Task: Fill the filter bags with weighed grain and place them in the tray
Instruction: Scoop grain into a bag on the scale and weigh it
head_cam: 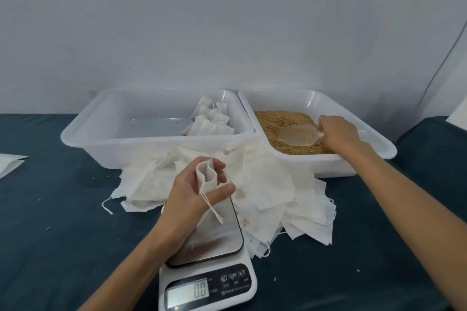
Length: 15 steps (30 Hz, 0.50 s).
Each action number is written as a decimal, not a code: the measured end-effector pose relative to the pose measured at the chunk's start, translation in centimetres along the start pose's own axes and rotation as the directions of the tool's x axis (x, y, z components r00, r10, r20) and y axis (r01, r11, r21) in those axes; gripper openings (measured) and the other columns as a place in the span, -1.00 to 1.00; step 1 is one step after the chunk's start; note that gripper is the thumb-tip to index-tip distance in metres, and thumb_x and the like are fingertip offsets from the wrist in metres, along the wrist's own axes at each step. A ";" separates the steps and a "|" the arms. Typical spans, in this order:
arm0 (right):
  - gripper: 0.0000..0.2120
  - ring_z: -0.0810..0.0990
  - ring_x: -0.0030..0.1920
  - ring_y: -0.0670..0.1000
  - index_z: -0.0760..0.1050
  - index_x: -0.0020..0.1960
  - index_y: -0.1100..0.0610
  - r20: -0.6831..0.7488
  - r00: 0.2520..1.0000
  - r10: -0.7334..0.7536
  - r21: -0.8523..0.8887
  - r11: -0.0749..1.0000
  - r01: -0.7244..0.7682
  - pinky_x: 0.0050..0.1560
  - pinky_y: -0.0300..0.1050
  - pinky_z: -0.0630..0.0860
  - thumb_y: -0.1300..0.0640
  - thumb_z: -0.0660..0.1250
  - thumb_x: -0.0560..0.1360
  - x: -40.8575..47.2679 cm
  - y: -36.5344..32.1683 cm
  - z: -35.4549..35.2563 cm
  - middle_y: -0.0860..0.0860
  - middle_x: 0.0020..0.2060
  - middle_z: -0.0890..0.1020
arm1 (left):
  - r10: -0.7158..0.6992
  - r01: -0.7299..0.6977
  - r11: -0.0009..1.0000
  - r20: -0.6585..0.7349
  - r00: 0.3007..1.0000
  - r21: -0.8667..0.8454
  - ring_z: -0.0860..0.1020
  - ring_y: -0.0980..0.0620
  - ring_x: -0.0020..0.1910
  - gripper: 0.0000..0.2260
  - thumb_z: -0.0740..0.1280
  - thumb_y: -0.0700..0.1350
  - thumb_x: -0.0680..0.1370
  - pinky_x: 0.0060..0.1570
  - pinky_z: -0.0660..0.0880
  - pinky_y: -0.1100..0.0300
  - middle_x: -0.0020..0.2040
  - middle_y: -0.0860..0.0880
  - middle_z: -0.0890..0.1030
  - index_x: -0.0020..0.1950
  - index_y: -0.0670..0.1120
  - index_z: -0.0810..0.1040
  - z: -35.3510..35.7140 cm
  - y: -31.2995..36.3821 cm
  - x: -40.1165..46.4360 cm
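The left hand (199,184) pinches an empty filter bag (207,175), mouth spread, above the scale (209,260), likely ready for filling. The right hand (338,134) grips a scoop (298,135) lying on the grain (283,118) in the right tub (328,161). Filled bags (212,121) sit in the left tray (151,139), with open floor beside them.

Both trays, left (83,131) and right (379,145), are glossy translucent white plastic. The filter bags (267,184) look like thin matt non-woven cloth. The scale (214,280) has a shiny brushed-metal platform on smooth white plastic. The counter (63,235) is matt dark cloth.
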State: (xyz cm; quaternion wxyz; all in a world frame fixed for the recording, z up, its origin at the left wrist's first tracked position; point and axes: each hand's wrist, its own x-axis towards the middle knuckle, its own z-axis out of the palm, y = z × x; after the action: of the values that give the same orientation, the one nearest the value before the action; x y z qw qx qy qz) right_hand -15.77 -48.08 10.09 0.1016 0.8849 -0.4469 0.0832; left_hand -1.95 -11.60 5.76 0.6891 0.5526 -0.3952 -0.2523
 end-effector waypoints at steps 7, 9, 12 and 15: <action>-0.79 0.58 0.07 0.11 0.52 -0.02 0.04 0.066 0.986 -0.150 0.224 0.966 0.132 0.16 0.10 0.52 0.28 0.46 0.47 0.5 -0.1 0.7 0.03 0.05 0.64 | -0.013 0.013 1.000 -0.002 1.000 -0.005 0.61 0.01 -0.10 -0.75 0.55 -0.14 0.40 -0.02 0.61 0.14 -0.13 0.00 0.62 0.04 0.00 0.63 0.1 0.0 0.1; -0.82 0.58 0.07 0.11 0.53 -0.03 0.04 0.088 0.984 -0.153 0.290 0.949 0.121 0.15 0.10 0.53 0.24 0.48 0.48 0.6 0.1 0.9 0.06 0.06 0.65 | -0.013 0.013 1.000 -0.006 1.000 -0.002 0.62 0.01 -0.11 -0.74 0.55 -0.14 0.40 -0.03 0.60 0.16 -0.13 -0.02 0.63 0.05 -0.02 0.63 0.0 -0.1 0.1; -0.76 0.59 0.06 0.12 0.55 -0.04 0.05 0.110 0.982 -0.156 0.345 0.932 0.109 0.13 0.09 0.54 0.19 0.58 0.42 0.7 0.3 0.9 0.07 0.03 0.65 | -0.015 0.016 1.000 -0.017 1.000 0.007 0.61 0.03 -0.12 -0.71 0.55 -0.14 0.40 -0.05 0.59 0.18 -0.13 -0.02 0.63 0.08 -0.07 0.62 -0.1 -0.1 0.2; -0.78 0.61 0.05 0.09 0.57 -0.07 0.04 0.122 0.978 -0.171 0.373 0.921 0.115 0.16 0.09 0.55 0.20 0.59 0.40 0.5 0.2 0.8 0.06 0.02 0.66 | -0.017 0.017 1.000 -0.022 1.000 -0.003 0.61 0.04 -0.12 -0.71 0.55 -0.15 0.39 -0.05 0.59 0.21 -0.13 -0.02 0.63 0.08 -0.08 0.62 -0.1 -0.1 0.2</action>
State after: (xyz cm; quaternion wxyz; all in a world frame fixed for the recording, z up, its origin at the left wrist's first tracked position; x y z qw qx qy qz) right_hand -15.54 -48.77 9.43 -0.0924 0.9224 -0.3643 0.0893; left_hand -1.75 -11.80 5.68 0.6921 0.5575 -0.3827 -0.2525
